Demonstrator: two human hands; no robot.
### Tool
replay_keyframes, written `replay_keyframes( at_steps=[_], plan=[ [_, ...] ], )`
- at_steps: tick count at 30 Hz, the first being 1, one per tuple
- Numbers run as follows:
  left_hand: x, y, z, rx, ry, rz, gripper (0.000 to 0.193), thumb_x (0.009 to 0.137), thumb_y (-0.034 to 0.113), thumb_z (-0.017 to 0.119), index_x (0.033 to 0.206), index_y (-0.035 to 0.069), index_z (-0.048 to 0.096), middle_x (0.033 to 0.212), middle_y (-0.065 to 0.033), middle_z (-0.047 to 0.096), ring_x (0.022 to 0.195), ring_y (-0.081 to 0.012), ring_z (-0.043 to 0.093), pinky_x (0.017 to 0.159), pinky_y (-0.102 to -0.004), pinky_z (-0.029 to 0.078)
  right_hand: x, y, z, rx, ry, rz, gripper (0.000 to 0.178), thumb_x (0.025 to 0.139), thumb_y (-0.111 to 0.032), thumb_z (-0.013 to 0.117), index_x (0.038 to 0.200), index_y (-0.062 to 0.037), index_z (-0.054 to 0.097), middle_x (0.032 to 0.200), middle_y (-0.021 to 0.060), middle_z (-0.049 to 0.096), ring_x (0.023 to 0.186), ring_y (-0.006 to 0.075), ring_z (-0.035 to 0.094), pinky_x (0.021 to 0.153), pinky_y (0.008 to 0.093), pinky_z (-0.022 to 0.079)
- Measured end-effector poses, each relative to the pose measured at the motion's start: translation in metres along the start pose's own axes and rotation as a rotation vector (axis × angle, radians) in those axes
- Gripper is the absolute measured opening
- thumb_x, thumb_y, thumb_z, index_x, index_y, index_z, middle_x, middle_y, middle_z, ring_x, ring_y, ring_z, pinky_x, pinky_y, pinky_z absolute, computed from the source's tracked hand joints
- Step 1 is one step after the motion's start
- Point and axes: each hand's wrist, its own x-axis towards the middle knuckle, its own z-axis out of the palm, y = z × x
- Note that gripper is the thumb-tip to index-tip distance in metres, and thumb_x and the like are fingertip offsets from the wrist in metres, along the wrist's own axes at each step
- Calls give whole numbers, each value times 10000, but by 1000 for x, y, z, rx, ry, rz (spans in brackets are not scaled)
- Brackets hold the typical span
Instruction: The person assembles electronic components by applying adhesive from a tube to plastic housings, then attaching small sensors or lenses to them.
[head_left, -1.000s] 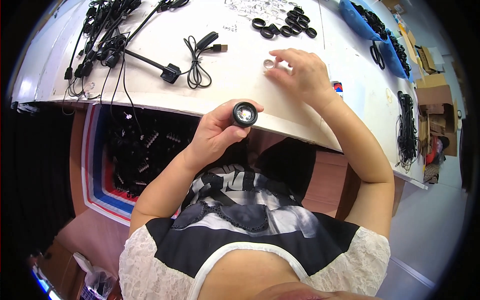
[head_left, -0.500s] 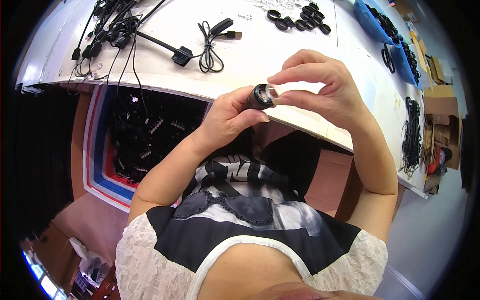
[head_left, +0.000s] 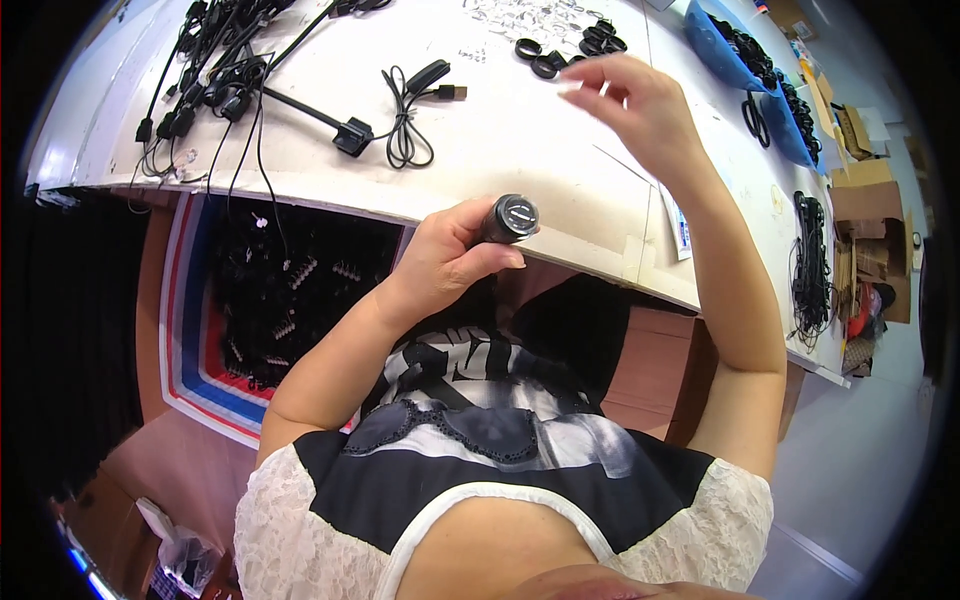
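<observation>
My left hand (head_left: 442, 255) wraps round a black cylindrical lamp head (head_left: 512, 219), holding it upright near the table's front edge. Its top faces me, and a clear, shiny disc lies in the black rim. My right hand (head_left: 640, 110) hovers over the table with thumb and forefinger apart, slightly blurred, and nothing shows between them. Its fingertips are close to a group of black rings (head_left: 529, 48), several of them heaped together. Beyond the rings lie many small clear discs (head_left: 530, 15).
On the white table (head_left: 520, 130) lie a bundled black USB cable (head_left: 405, 125) and a tangle of black cables (head_left: 235, 80). Blue bins (head_left: 727, 50) of black parts stand far right, near a cable bundle (head_left: 811, 265). A striped bag (head_left: 180, 330) of black parts sits below the table.
My right hand has left the lamp head and moved away toward the black rings. The clear disc it pinched now sits in the lamp head, which my left hand still holds, now tilted more upright.
</observation>
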Motion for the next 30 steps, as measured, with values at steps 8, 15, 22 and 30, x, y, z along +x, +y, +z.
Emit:
replay_keyframes(
  at_steps=[8,15,22,30],
  plan=[
    [1,-3,5,-86,-25,23,240,809,144,596,1004,7,566,686,46,494,593,-14,406,548,-154,340,42,78,24,-395,5,-82,388,748,-102,637,1127,-142,565,1012,54,581,875,220,574,728,319,462],
    [-3,-7,-1,-119,-23,-5,271,810,164,602,1012,-9,549,666,42,476,575,-24,393,525,-156,322,6,32,22,66,22,105,317,710,-237,688,965,-71,602,816,34,638,613,98,543,574,243,449],
    [-3,-11,-3,-90,-53,68,392,867,304,536,1081,-20,481,657,11,446,602,-56,393,553,-178,318,-43,22,34,-320,34,-10,349,713,-273,672,1005,-96,603,975,45,586,954,229,502,811,322,408],
    [-5,-13,5,-64,-73,61,285,891,181,492,1103,-8,471,717,11,446,651,-64,398,595,-179,334,-38,6,20,-103,-108,-6,280,722,-224,674,954,-71,637,883,46,598,802,190,526,716,306,428]
  ],
)
